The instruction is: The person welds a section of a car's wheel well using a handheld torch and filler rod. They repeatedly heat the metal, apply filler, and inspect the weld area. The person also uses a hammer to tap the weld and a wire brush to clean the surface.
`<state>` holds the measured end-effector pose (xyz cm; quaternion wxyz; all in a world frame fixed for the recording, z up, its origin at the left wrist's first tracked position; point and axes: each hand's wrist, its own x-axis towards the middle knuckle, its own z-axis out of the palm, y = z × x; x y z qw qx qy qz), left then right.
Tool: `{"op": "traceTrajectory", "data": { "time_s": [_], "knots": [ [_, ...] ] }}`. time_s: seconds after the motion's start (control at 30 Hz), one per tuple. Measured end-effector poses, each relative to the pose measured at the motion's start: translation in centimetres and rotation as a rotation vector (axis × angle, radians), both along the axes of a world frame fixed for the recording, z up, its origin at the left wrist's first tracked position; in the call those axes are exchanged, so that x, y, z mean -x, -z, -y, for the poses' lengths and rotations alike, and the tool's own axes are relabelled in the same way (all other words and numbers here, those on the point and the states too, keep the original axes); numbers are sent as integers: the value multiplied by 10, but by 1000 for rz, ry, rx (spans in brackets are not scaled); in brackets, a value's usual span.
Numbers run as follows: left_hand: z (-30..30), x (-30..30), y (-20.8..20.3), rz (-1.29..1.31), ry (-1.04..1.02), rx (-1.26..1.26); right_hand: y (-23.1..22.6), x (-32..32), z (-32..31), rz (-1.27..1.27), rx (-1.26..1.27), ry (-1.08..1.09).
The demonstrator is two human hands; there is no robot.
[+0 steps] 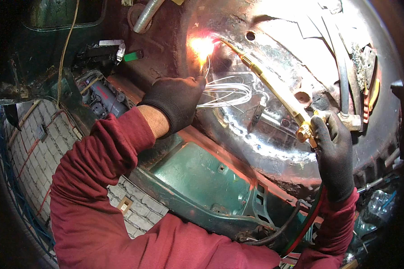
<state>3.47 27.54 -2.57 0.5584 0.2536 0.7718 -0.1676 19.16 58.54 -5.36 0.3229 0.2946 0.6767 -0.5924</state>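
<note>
In a black glove, my left hand (177, 98) pinches a thin pale welding wire, its end raised toward a bright orange-white glow (201, 48). The rest of that wire hangs as a loose coil (231, 93) just right of the fingers. My right hand (334, 154), gloved too, is closed round the valve end of a brass gas welding torch (270, 85). The torch slants up and left, and its bent tip meets the glow on a rounded metal body panel (256, 58). Glare hides the exact spot where wire, flame and metal come together.
A hammer (351, 120) and pliers with red and yellow handles (372, 101) lie at the right. A blue-grey power tool (105, 98) sits left of my left hand. Below is a green body panel (202, 172). Hoses (303, 233) run beneath my right wrist, near a plastic bottle (381, 204).
</note>
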Motion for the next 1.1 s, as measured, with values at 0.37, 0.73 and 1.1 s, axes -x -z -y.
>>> {"op": "traceTrajectory", "data": {
  "time_s": [0.37,0.73,1.1],
  "knots": [
    [-5,2,-3,4,34,9,0,-1,2,22,26,25],
    [-5,3,-3,4,53,-2,1,-7,1,-73,-42,-50],
    [-2,1,-6,-13,12,4,-4,-7,-10,-85,-62,-143]
  ]
}}
